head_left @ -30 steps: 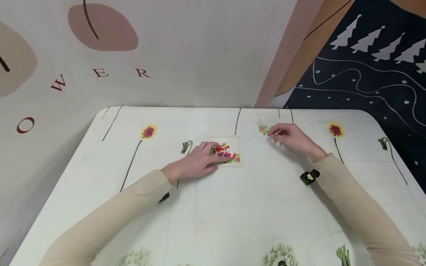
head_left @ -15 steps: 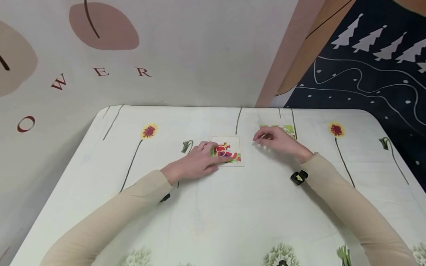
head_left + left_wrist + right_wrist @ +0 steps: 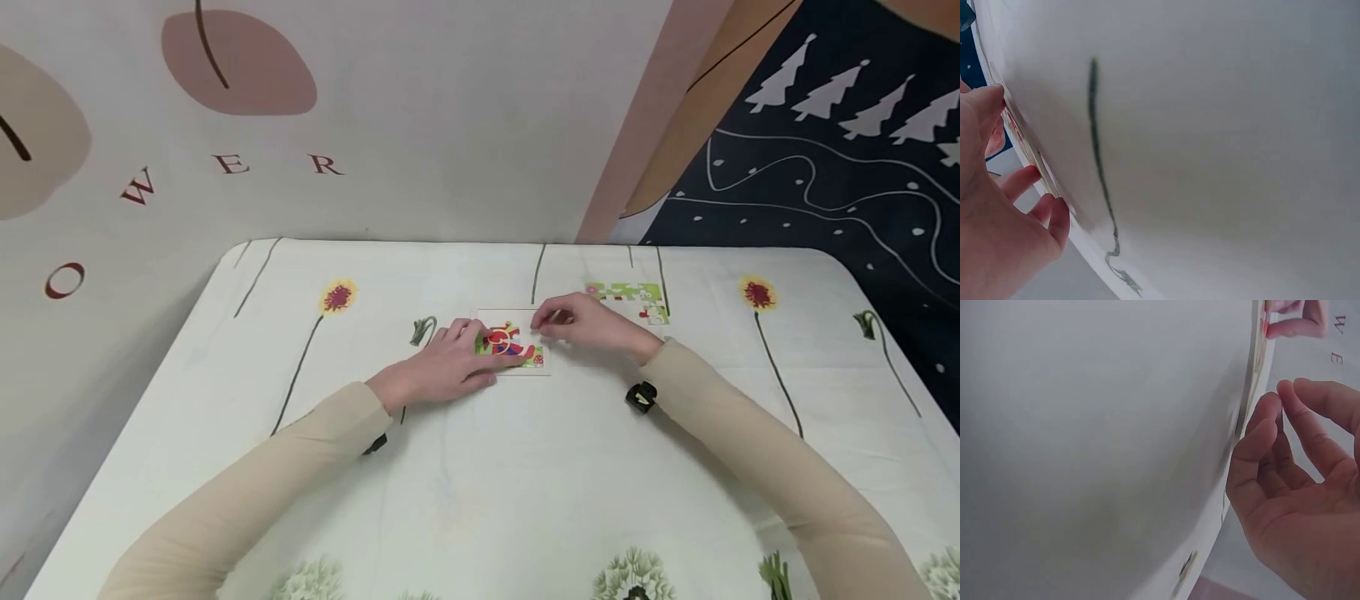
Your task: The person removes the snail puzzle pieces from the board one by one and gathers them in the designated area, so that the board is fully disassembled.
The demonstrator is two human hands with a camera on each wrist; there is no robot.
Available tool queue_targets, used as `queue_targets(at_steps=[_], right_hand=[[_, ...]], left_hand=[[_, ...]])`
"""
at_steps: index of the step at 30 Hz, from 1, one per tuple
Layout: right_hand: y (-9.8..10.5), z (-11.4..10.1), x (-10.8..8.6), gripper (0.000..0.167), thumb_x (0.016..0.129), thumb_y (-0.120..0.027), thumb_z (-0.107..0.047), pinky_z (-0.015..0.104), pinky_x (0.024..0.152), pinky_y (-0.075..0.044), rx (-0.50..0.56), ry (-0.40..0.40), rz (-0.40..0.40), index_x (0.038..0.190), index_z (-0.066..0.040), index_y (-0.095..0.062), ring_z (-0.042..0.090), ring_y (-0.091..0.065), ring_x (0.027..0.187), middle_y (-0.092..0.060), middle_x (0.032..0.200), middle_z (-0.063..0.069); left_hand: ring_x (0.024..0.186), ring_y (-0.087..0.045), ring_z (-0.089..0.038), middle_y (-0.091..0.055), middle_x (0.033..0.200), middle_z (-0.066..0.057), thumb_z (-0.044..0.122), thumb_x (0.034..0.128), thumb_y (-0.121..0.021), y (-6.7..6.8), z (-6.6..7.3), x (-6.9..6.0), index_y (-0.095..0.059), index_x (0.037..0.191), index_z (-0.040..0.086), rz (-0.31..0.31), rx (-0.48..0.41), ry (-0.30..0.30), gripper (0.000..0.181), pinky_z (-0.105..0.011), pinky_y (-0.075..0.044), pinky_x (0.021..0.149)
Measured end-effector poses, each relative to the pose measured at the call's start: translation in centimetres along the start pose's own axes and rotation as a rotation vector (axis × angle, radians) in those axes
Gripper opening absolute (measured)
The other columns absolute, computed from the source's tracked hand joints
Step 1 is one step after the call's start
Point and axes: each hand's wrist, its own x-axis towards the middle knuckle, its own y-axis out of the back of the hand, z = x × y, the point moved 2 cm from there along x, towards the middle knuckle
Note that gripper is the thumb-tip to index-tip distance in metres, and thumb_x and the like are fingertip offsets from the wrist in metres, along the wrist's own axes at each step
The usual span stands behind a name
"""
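Puzzle board (image 3: 495, 316) flat on table (image 3: 450, 500), nearer far edge than near one; coloured puzzle pieces (image 3: 512, 341) cover its lower part, pale strip along its top. Your left hand (image 3: 444, 367) rests at board's left edge, fingers spread and uncurled across pieces. Your right hand (image 3: 588, 323) at board's right edge, thumb and finger tips drawn together; cannot tell whether anything sits between them. Loose green pieces (image 3: 630, 291) beyond right hand, close to table's far edge, right of its middle.
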Motion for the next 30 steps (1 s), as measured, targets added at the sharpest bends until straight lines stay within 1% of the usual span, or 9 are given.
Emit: queue_targets(at_steps=[5, 9, 14, 18, 22, 26, 30], right_hand=[[-0.5, -0.3, 0.8, 0.02, 0.092, -0.061, -0.003, 0.036, 0.081, -0.045, -0.022, -0.017, -0.032, 0.11, -0.001, -0.068, 0.022, -0.059, 0.091, -0.067, 0.105, 0.009], [-0.8, -0.3, 1.4, 0.023, 0.092, -0.061, -0.004, 0.034, 0.077, -0.045, -0.04, -0.041, -0.037, 0.114, -0.002, -0.068, 0.021, -0.058, 0.089, -0.066, 0.108, 0.008], [-1.0, -0.5, 1.8, 0.026, 0.093, -0.061, -0.006, 0.035, 0.081, -0.044, -0.059, -0.062, -0.04, 0.117, 0.0, -0.067, 0.022, -0.057, 0.093, -0.064, 0.112, 0.01], [-1.2, -0.8, 1.9, 0.025, 0.093, -0.061, -0.006, 0.037, 0.085, -0.044, -0.065, -0.084, -0.048, 0.116, 0.0, -0.067, 0.023, -0.058, 0.097, -0.063, 0.114, 0.012], [-1.3, -0.9, 1.9, 0.023, 0.093, -0.062, -0.006, 0.037, 0.085, -0.044, -0.071, -0.093, -0.049, 0.114, 0.0, -0.068, 0.022, -0.058, 0.097, -0.065, 0.112, 0.012], [-1.5, -0.8, 2.1, 0.021, 0.093, -0.062, -0.006, 0.035, 0.081, -0.045, -0.07, -0.088, -0.051, 0.112, 0.0, -0.068, 0.021, -0.058, 0.092, -0.066, 0.107, 0.009], [-1.5, -0.7, 2.2, 0.019, 0.091, -0.063, -0.004, 0.032, 0.078, -0.044, -0.022, -0.079, -0.043, 0.109, 0.001, -0.067, 0.02, -0.056, 0.088, -0.066, 0.101, 0.009]], left_hand=[[0.114, -0.031, -0.029, -0.038, 0.127, -0.015, 0.033, 0.0998, -0.052, 0.0, -0.1, 0.0, -0.041, 0.146, 0.041, 0.011, 0.022, -0.024, 0.048, -0.041, -0.033, 0.085], [0.115, -0.031, -0.03, -0.038, 0.127, -0.016, 0.034, 0.0998, -0.052, 0.0, -0.2, 0.0, -0.04, 0.147, 0.04, 0.014, 0.03, -0.038, 0.049, -0.042, -0.033, 0.085], [0.116, -0.031, -0.03, -0.038, 0.13, -0.016, 0.035, 0.0996, -0.052, -0.1, -0.2, 0.1, -0.039, 0.147, 0.04, 0.007, 0.035, -0.04, 0.049, -0.042, -0.033, 0.085], [0.119, -0.03, -0.03, -0.038, 0.132, -0.016, 0.035, 0.0997, -0.051, -0.1, -0.2, 0.1, -0.039, 0.147, 0.04, 0.002, 0.031, -0.039, 0.049, -0.043, -0.033, 0.086], [0.119, -0.03, -0.031, -0.038, 0.131, -0.017, 0.035, 0.0998, -0.052, -0.1, -0.2, 0.0, -0.039, 0.147, 0.039, 0.005, 0.031, -0.042, 0.049, -0.043, -0.033, 0.086], [0.118, -0.03, -0.031, -0.038, 0.131, -0.017, 0.036, 0.0995, -0.052, 0.0, -0.1, -0.1, -0.04, 0.147, 0.039, 0.004, 0.035, -0.045, 0.049, -0.044, -0.033, 0.086], [0.118, -0.029, -0.031, -0.037, 0.131, -0.017, 0.037, 0.0988, -0.053, 0.0, -0.2, -0.1, -0.039, 0.148, 0.039, -0.005, 0.038, -0.047, 0.051, -0.043, -0.033, 0.085]])
